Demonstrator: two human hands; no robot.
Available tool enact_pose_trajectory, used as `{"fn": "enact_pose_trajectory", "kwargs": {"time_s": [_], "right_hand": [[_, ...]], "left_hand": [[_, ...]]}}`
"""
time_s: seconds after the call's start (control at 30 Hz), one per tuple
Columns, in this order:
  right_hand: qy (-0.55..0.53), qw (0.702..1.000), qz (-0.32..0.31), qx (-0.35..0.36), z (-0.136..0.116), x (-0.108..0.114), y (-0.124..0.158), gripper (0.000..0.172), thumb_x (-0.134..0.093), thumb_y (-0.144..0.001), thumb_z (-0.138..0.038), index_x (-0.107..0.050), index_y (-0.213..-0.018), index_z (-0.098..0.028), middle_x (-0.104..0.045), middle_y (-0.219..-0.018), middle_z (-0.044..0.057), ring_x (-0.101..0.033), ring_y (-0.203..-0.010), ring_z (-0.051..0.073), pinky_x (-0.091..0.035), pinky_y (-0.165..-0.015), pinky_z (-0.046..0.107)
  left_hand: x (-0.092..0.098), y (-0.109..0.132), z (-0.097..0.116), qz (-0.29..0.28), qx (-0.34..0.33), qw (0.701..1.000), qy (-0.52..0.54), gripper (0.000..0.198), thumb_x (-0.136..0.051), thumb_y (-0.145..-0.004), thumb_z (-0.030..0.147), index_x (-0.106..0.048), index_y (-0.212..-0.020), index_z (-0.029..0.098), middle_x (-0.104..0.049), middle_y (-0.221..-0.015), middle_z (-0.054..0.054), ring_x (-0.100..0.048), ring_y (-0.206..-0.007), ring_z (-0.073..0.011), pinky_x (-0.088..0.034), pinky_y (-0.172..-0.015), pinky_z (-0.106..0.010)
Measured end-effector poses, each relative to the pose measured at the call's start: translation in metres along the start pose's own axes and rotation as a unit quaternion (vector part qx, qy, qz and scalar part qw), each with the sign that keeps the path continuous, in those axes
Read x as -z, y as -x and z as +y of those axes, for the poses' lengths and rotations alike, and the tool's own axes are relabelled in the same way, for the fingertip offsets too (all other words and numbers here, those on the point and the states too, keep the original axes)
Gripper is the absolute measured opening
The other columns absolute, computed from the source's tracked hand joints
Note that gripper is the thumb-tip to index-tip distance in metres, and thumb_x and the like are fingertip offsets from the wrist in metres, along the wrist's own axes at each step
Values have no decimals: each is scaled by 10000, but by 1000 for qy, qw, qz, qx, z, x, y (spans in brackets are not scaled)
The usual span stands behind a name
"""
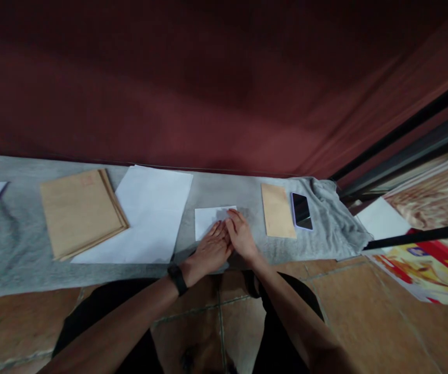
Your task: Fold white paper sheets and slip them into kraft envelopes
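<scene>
Both my hands lie flat, fingers stretched out, on a small folded white paper (206,218) on a grey cloth (17,249) spread on the floor. My left hand (211,249), with a black band at the wrist, presses the paper's lower part. My right hand (240,232) rests at its right edge, touching the left hand. Neither hand holds anything.
A stack of white sheets (149,213) lies left of the paper, with a stack of brown envelopes (79,213) further left. A single brown envelope (277,210) and a phone (301,210) lie to the right. A coloured poster (426,270) and a black bar (419,237) sit far right.
</scene>
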State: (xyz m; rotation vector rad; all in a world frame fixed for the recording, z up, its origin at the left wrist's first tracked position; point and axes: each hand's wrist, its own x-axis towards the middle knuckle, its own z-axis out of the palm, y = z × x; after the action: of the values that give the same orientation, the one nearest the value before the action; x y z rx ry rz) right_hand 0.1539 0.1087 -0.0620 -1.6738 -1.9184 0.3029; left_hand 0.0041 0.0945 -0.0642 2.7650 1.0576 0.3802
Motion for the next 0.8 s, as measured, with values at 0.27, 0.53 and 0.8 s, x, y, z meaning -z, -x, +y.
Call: {"fn": "enact_pose_trajectory", "kwargs": {"time_s": [0.27, 0.53, 0.8], "right_hand": [[111, 989, -55, 81, 7, -4, 27, 572, -361, -1106, -394, -385, -1604, -114, -383, -1669, 132, -344, -1562, 243, -284, -1288, 458], [155, 985, -27, 75, 24, 5, 27, 614, -445, -1086, -413, -373, -1604, -93, -396, -1659, 156, -376, -1542, 282, -283, -1278, 474], [164, 985, -32, 40, 28, 13, 26, 578, -428, -1083, -353, -383, -1602, -102, -394, -1662, 151, -392, -1527, 305, -284, -1264, 497]], "left_hand": [[-7, 8, -15, 34, 58, 997, -45, 594, -273, -1042, 246, -364, -1581, 15, -391, -1639, -235, -308, -1573, -290, -282, -1277, -531], [1, 5, -35, 58, 142, 985, -73, 688, -335, -1054, 466, -381, -1576, 22, -349, -1660, -239, -302, -1572, -327, -242, -1288, -527], [3, 3, -52, 65, 170, 981, -71, 762, -346, -1042, 539, -353, -1586, 5, -336, -1664, -248, -297, -1573, -348, -282, -1273, -532]]}}
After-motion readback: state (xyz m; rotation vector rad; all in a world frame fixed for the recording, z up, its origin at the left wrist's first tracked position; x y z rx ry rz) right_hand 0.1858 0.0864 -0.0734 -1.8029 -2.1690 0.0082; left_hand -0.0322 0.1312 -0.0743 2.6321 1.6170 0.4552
